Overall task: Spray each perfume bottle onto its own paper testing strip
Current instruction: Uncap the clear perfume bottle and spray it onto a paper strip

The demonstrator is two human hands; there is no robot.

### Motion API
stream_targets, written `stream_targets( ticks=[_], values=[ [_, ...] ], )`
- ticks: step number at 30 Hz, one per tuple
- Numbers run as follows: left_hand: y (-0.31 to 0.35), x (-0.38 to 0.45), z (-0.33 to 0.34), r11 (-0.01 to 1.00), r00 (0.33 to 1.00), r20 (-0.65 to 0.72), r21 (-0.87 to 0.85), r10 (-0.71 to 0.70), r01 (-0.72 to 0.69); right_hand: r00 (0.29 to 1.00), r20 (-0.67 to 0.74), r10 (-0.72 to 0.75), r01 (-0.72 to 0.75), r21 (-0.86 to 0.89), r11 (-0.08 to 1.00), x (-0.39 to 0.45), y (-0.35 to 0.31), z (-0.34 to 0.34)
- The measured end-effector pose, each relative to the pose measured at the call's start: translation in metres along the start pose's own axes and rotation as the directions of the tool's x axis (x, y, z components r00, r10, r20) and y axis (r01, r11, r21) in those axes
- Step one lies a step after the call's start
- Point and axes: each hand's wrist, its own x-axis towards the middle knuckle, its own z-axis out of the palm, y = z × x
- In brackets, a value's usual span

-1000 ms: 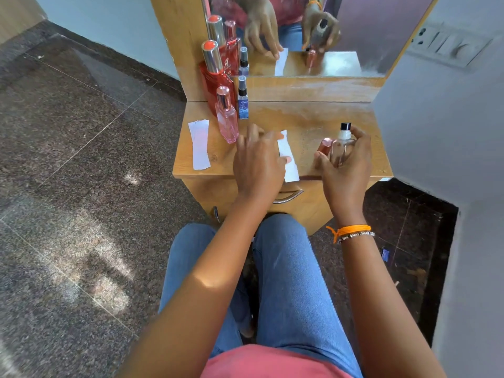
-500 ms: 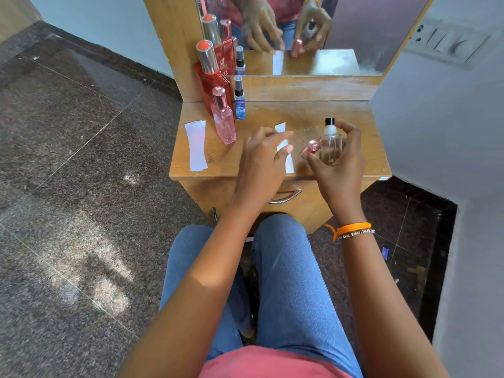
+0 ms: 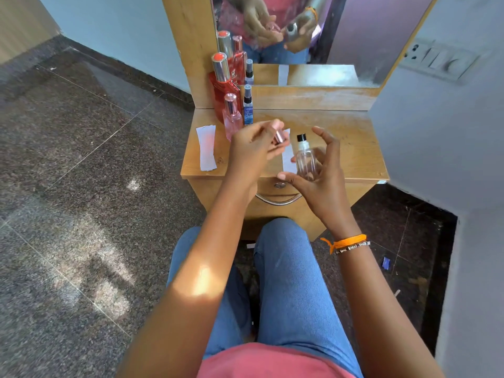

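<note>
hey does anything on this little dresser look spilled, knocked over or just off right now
Nothing spilled or toppled. The three bottles by the mirror stand upright. The only oddity: the paper strip on the left lies slightly askew, with a faint pink tinge near its top. The clear bottle is uncapped in the right hand; the left hand holds its pink cap.

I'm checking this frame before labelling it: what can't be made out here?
- Head view: the middle strip is mostly hidden by the left hand and the clear bottle.
- The pink cap is motion-blurred.
- The blue bottle label is too small to read.
- Any wet marks on the left strip cannot be seen.
</note>
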Motion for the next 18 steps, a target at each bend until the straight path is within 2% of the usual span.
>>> stream_targets(
  ticks=[5, 13, 18],
  values=[
    [0.002, -0.005, -0.001, 0.999, 0.999, 0.026, -0.025, -0.034, 0.035, 0.995, 0.099, -0.021, 0.022, -0.002, 1.0, -0.006, -0.004, 0.007],
    [-0.001, -0.014, 0.002, 0.989, 0.994, 0.092, 0.145, -0.051, 0.038, 0.984, 0.154, -0.09, 0.092, -0.003, 0.996, -0.003, -0.002, 0.007],
    [-0.004, -0.016, -0.015, 0.938, 0.94, 0.213, 0.28, -0.266, 0.202, 0.997, 0.063, -0.049, 0.044, 0.079, 0.996, 0.0, -0.003, 0.006]
  ],
)
